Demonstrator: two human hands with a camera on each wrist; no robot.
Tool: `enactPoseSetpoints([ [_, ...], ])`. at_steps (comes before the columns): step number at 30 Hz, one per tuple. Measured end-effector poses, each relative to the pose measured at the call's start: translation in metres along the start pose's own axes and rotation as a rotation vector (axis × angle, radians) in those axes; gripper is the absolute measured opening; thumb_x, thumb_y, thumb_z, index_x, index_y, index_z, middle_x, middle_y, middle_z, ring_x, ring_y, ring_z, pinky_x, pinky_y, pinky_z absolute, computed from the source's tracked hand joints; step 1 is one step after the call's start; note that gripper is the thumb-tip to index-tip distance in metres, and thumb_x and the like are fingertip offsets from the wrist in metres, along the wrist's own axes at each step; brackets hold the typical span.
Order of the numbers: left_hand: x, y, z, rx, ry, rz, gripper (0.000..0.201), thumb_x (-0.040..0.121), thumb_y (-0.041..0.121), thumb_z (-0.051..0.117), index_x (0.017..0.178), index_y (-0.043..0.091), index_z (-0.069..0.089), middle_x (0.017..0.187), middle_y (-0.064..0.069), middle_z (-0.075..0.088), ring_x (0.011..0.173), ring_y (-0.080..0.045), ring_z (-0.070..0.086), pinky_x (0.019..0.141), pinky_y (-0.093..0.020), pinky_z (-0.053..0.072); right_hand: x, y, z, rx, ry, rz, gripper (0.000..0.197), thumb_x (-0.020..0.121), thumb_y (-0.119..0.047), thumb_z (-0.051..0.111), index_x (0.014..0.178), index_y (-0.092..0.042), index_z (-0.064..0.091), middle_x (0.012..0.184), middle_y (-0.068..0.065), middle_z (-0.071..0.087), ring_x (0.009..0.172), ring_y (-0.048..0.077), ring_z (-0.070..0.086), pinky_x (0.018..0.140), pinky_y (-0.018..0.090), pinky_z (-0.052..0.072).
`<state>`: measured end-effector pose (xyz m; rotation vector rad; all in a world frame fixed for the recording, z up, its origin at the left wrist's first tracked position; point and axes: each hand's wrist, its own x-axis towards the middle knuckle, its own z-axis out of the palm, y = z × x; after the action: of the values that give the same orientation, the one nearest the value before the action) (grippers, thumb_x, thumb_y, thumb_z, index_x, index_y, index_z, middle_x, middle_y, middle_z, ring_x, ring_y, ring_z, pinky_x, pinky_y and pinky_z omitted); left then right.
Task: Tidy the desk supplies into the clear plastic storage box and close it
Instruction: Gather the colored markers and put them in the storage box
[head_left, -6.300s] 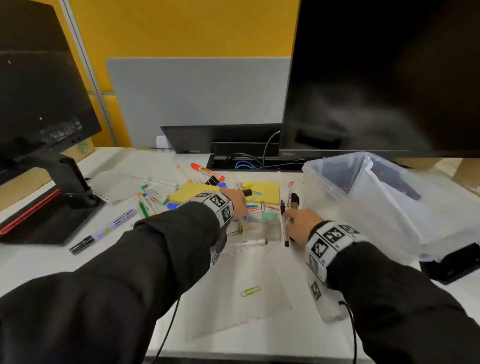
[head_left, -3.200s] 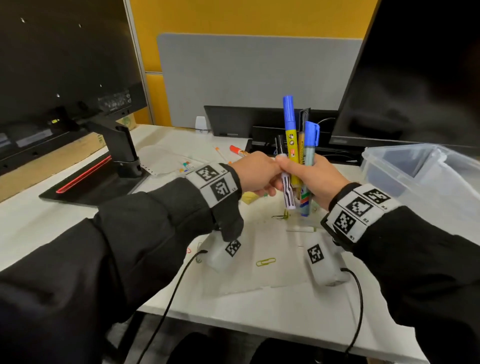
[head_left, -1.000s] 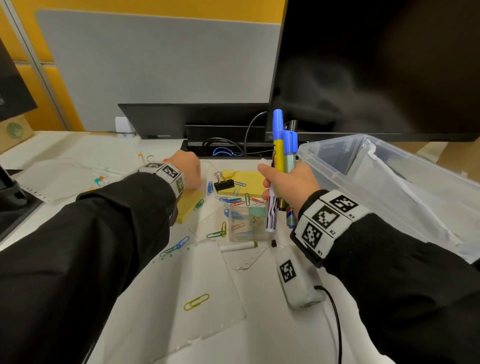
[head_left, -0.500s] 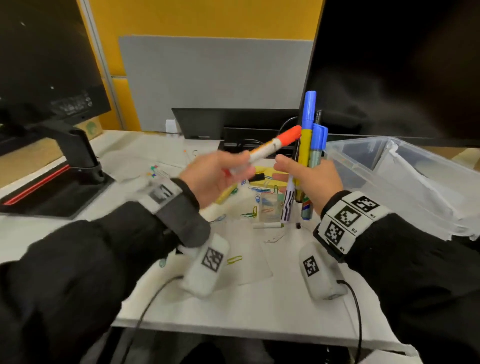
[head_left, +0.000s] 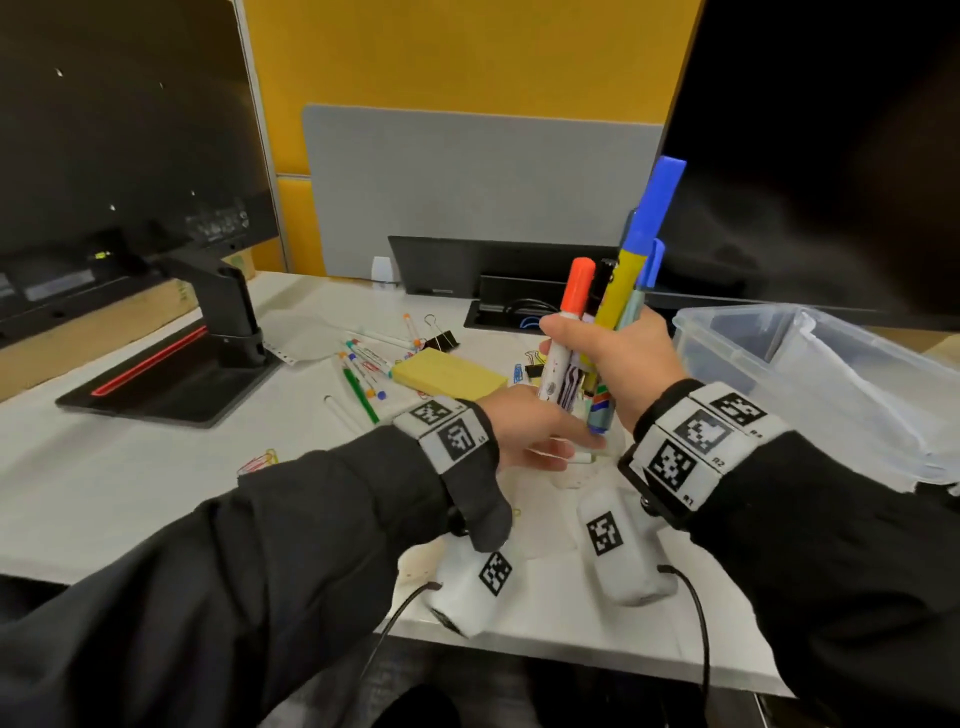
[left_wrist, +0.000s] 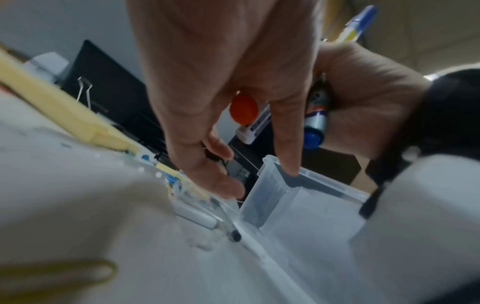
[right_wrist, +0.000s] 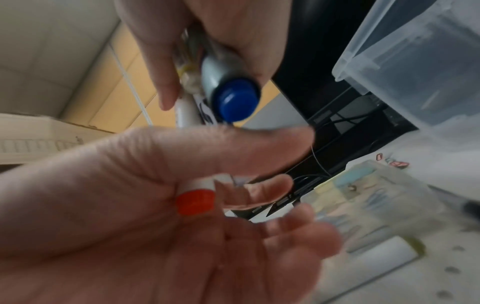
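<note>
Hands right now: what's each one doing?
Left hand: open, fingers loose below the markers, holding nothing.
Right hand: grips the bundle of markers upright.

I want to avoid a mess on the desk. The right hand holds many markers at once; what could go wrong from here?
1. The right hand grips a thick upright bundle of markers; the orange-capped white marker sits at its outer edge and may slip out.
2. The left hand is open beneath the bundle, so a marker may fall past it.
3. The clear plastic storage box stands close on the right; a hasty swing could knock its rim.
</note>
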<state>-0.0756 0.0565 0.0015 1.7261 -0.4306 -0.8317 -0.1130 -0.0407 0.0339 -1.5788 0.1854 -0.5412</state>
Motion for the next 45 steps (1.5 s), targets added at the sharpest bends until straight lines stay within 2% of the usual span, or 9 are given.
enactPoseSetpoints([
  [5,-0.002,0.011,0.002,-0.276,-0.107,-0.037,0.027,0.079,-0.022,0.05,0.091,-0.001,0.062,0.087,-0.013,0.064,0.08,-0.022,0.064,0.069,-0.023,0.058,-0.002,0.004,-0.004,0.018,-0.018,-0.005,0.032,0.068,-0.012,0.079,0.093,-0.012,0.06,0.079,0.005,0.07,0.077,0.021,0.07,0.079,0.038,0.057],
  [11,0.0,0.024,0.012,-0.361,-0.096,0.095,0.057,0.078,-0.029,0.032,0.107,0.014,0.056,0.087,-0.007,0.061,0.084,-0.02,0.058,0.058,-0.023,0.057,-0.006,0.017,-0.01,0.027,-0.043,0.082,0.038,0.066,-0.013,0.08,0.101,-0.008,0.066,0.093,0.011,0.071,0.09,0.025,0.069,0.084,0.042,0.056],
  [17,0.006,0.027,0.027,-0.318,-0.172,0.099,0.049,0.076,-0.028,0.039,0.097,0.011,0.06,0.084,-0.013,0.059,0.079,-0.023,0.06,0.06,-0.023,0.058,-0.001,0.016,-0.021,0.009,-0.022,0.079,0.017,0.071,-0.001,0.072,0.083,-0.008,0.061,0.073,0.009,0.062,0.071,0.02,0.063,0.071,0.035,0.058],
  [21,0.01,0.029,0.031,-0.114,-0.186,-0.117,0.018,0.084,-0.007,0.052,0.086,0.01,0.058,0.084,-0.01,0.059,0.075,-0.02,0.06,0.074,-0.033,0.055,0.002,0.017,-0.03,-0.016,0.067,0.029,0.021,0.073,0.001,0.069,0.075,-0.013,0.054,0.064,0.003,0.054,0.057,0.014,0.055,0.057,0.026,0.052],
  [24,0.01,0.029,0.032,-0.1,-0.222,-0.23,0.006,0.086,0.006,0.057,0.091,0.009,0.055,0.088,-0.012,0.061,0.076,-0.022,0.063,0.08,-0.036,0.054,0.009,0.019,-0.037,0.035,0.109,0.034,0.022,0.072,-0.002,0.071,0.073,-0.014,0.053,0.066,0.005,0.054,0.06,0.018,0.055,0.06,0.029,0.051],
  [29,0.015,0.033,0.034,-0.302,-0.238,-0.043,0.032,0.083,-0.02,0.043,0.082,0.005,0.062,0.077,-0.011,0.065,0.071,-0.02,0.065,0.062,-0.025,0.059,0.012,0.018,-0.033,0.111,0.04,0.057,0.022,0.069,-0.006,0.076,0.081,-0.009,0.058,0.07,0.01,0.059,0.066,0.022,0.06,0.072,0.037,0.057],
  [34,0.014,0.03,0.034,-0.23,-0.169,0.0,0.042,0.079,-0.026,0.04,0.085,0.009,0.062,0.068,-0.008,0.068,0.063,-0.017,0.067,0.058,-0.023,0.058,0.006,0.018,-0.027,0.087,-0.002,0.103,0.017,0.072,-0.005,0.073,0.083,-0.007,0.061,0.066,0.005,0.063,0.057,0.013,0.063,0.061,0.027,0.057],
  [42,0.002,0.04,0.033,-0.1,-0.064,0.037,0.032,0.085,-0.014,0.047,0.097,0.015,0.056,0.078,-0.008,0.059,0.066,-0.015,0.06,0.052,-0.025,0.057,0.004,0.022,-0.019,0.002,0.088,0.177,0.013,0.065,-0.015,0.072,0.073,-0.012,0.062,0.075,0.009,0.064,0.083,0.028,0.066,0.085,0.047,0.055],
  [45,-0.001,0.044,0.034,0.179,-0.003,0.023,0.023,0.084,0.0,0.058,0.102,0.015,0.057,0.077,-0.004,0.06,0.067,-0.016,0.06,0.06,-0.029,0.056,0.0,0.014,-0.019,0.012,0.087,0.243,0.013,0.065,-0.018,0.071,0.074,-0.012,0.063,0.075,0.01,0.063,0.079,0.027,0.065,0.078,0.04,0.056],
])
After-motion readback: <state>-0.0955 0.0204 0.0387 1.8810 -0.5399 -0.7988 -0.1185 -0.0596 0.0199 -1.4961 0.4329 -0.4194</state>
